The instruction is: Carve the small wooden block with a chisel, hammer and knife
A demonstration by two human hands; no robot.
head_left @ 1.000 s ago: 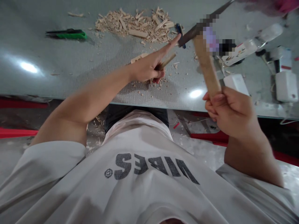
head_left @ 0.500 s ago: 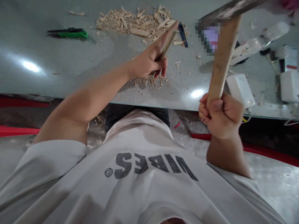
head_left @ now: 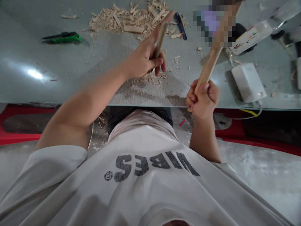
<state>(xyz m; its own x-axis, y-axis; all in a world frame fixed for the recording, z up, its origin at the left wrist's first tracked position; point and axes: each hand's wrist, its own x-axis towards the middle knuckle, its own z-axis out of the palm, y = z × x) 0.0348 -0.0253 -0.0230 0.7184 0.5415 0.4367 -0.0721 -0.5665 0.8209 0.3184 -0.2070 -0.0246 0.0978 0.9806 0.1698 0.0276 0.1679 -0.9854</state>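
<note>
Over the table, my left hand (head_left: 149, 56) grips a short wooden stick (head_left: 161, 39) between thumb and fingers, with the index finger stretched out along it. At the table's front edge, my right hand (head_left: 203, 95) is wrapped round a long wooden handle (head_left: 209, 64) that slants up and to the right. The handle's far end is pixelated and cut by the top of the picture. Small wood crumbs (head_left: 160, 80) lie under and beside my left hand.
A heap of wood shavings (head_left: 134, 29), a dark blue pen (head_left: 180, 25) and a green cutter (head_left: 67, 37) lie on the glass table (head_left: 98, 51). To the right are a white adapter (head_left: 248, 82) with a cable and a flowered white object (head_left: 251, 37).
My right hand has moved left and a little up with the wooden handle, which now leans further right. The stick in my left hand stands more upright. The view has shifted slightly.
</note>
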